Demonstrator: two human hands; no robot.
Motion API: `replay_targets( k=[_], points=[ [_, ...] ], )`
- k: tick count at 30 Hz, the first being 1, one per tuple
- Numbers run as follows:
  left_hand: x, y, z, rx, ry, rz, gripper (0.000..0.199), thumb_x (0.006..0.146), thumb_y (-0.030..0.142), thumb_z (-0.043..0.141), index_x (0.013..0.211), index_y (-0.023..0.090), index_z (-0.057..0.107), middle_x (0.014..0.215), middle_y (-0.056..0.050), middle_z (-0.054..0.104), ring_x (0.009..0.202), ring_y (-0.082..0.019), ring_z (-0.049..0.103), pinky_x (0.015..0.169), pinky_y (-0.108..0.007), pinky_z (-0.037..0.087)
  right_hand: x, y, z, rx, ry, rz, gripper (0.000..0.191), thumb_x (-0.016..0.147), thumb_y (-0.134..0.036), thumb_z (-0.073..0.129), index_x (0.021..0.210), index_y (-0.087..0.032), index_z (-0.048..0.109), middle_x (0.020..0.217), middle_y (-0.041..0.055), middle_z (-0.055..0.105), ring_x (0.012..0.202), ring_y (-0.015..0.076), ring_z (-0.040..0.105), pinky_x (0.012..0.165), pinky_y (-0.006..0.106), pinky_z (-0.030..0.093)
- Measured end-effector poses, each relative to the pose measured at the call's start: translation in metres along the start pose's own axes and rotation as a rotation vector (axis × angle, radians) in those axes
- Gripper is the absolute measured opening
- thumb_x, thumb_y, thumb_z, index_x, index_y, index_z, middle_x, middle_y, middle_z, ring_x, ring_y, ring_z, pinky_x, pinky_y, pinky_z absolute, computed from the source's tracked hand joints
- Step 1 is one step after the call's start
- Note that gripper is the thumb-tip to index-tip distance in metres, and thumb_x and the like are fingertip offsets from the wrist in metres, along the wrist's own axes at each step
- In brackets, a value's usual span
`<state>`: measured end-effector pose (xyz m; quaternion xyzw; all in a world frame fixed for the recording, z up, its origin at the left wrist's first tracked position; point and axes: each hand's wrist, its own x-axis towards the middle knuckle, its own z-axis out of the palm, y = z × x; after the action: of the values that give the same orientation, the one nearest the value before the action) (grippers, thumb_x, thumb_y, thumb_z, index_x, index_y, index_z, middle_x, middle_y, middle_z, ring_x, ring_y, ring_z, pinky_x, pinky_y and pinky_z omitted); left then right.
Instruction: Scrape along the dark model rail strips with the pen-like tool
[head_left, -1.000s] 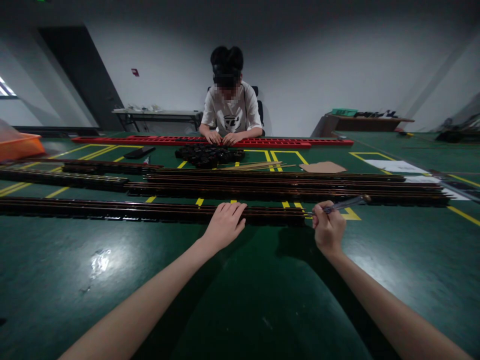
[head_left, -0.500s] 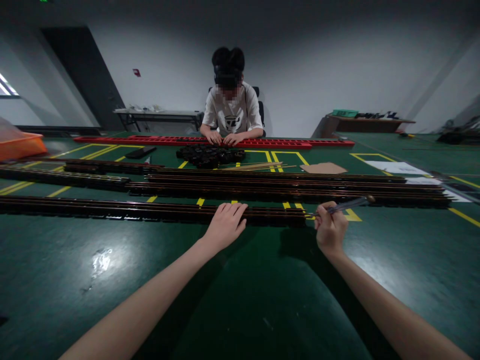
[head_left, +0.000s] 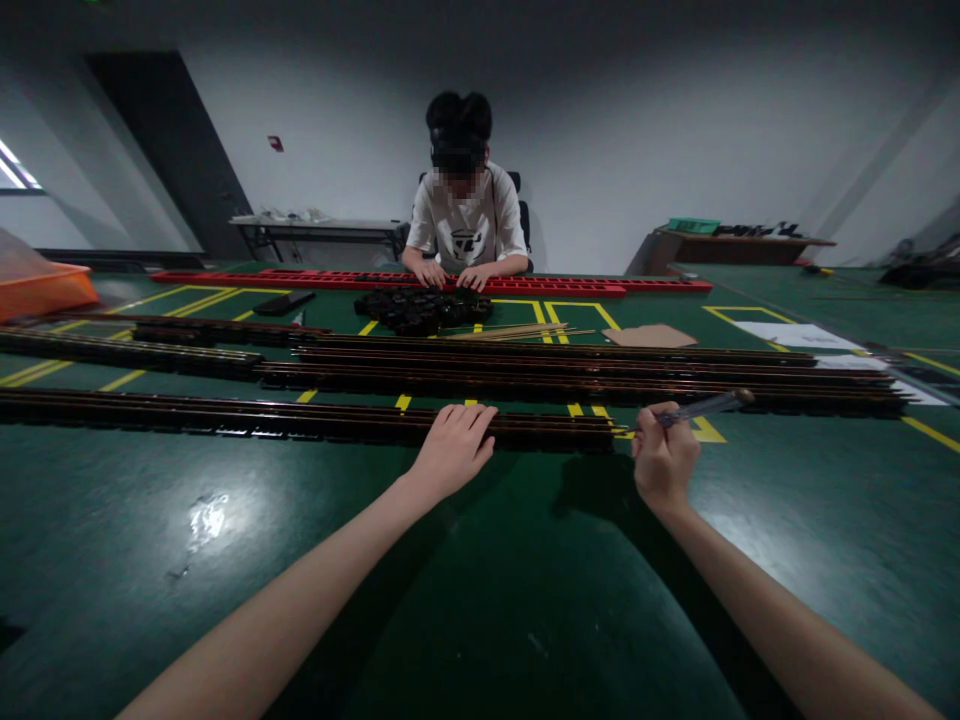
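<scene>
My left hand (head_left: 454, 452) lies with outstretched fingers across the top of a long black slotted strip (head_left: 225, 416), the one nearest to me. Thin brown edges run along this strip, and it reaches out past the left side of the view. At its right end my right hand (head_left: 666, 458) is closed round a slim screwdriver (head_left: 709, 405) with a see-through handle. The thin shaft points left at the strip's end; whether the tip touches it I cannot make out. The handle's butt sticks out up and to the right.
Beyond lie more black strips (head_left: 585, 378), thin wooden sticks (head_left: 517, 331), a brown cardboard piece (head_left: 649, 336), white papers (head_left: 795, 335) and a pile of black parts (head_left: 420, 310). A co-worker (head_left: 465, 215) sits opposite at red slotted strips (head_left: 555, 286). An orange bin (head_left: 52, 292) stands far left.
The view has shifted very slightly. My hands keep their places on the strip and the screwdriver. The co-worker's hands have moved a little at the red strips.
</scene>
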<state>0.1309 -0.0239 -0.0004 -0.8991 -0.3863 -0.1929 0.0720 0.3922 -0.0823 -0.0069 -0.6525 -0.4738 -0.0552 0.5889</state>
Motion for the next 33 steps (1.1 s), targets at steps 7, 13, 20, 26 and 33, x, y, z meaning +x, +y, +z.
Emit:
replay_targets(
  k=[7, 13, 20, 26, 33],
  points=[
    [-0.001, 0.001, -0.001, 0.014, 0.025, 0.007, 0.04, 0.093, 0.031, 0.036, 0.126, 0.015, 0.05, 0.121, -0.009, 0.059, 0.11, -0.021, 0.053, 0.1, -0.041, 0.038, -0.002, -0.009, -0.004, -0.084, 0.013, -0.093, 0.023, 0.085, -0.038, 0.041, 0.071, -0.021, 0.048, 0.051, -0.0014, 0.048, 0.045, 0.0153, 0.047, 0.049, 0.027, 0.034],
    [-0.005, 0.002, -0.001, 0.099, 0.087, -0.22, 0.052, 0.089, 0.048, 0.039, 0.128, 0.014, 0.05, 0.128, -0.014, 0.054, 0.118, -0.028, 0.048, 0.104, -0.052, 0.031, -0.012, -0.028, -0.002, -0.153, -0.168, -0.663, 0.013, 0.087, -0.021, 0.046, 0.079, -0.019, 0.057, 0.07, 0.001, 0.064, 0.058, 0.0115, 0.056, 0.058, 0.024, 0.041],
    [-0.004, 0.001, -0.003, 0.127, 0.025, -0.253, 0.053, 0.088, 0.053, 0.038, 0.119, 0.015, 0.058, 0.111, -0.013, 0.061, 0.106, -0.028, 0.053, 0.099, -0.051, 0.036, -0.013, -0.033, 0.007, -0.157, -0.17, -0.808, 0.012, 0.086, -0.015, 0.05, 0.093, -0.018, 0.059, 0.083, 0.0043, 0.069, 0.071, 0.0136, 0.062, 0.068, 0.026, 0.044],
    [-0.003, 0.0, 0.0, 0.084, 0.049, -0.228, 0.054, 0.088, 0.054, 0.037, 0.114, 0.013, 0.059, 0.107, -0.015, 0.061, 0.101, -0.03, 0.054, 0.092, -0.052, 0.04, -0.018, -0.033, 0.015, -0.153, -0.246, -0.624, 0.019, 0.086, -0.025, 0.049, 0.101, -0.019, 0.059, 0.09, 0.0062, 0.069, 0.078, 0.0182, 0.063, 0.076, 0.034, 0.045],
    [-0.004, 0.002, -0.002, 0.088, 0.075, -0.237, 0.05, 0.087, 0.051, 0.039, 0.11, 0.012, 0.06, 0.104, -0.014, 0.06, 0.098, -0.03, 0.053, 0.09, -0.05, 0.04, -0.034, -0.051, 0.042, -0.257, -0.321, -0.646, 0.021, 0.09, -0.026, 0.043, 0.097, -0.021, 0.062, 0.1, 0.0065, 0.069, 0.089, 0.0195, 0.062, 0.083, 0.036, 0.042]
  ],
)
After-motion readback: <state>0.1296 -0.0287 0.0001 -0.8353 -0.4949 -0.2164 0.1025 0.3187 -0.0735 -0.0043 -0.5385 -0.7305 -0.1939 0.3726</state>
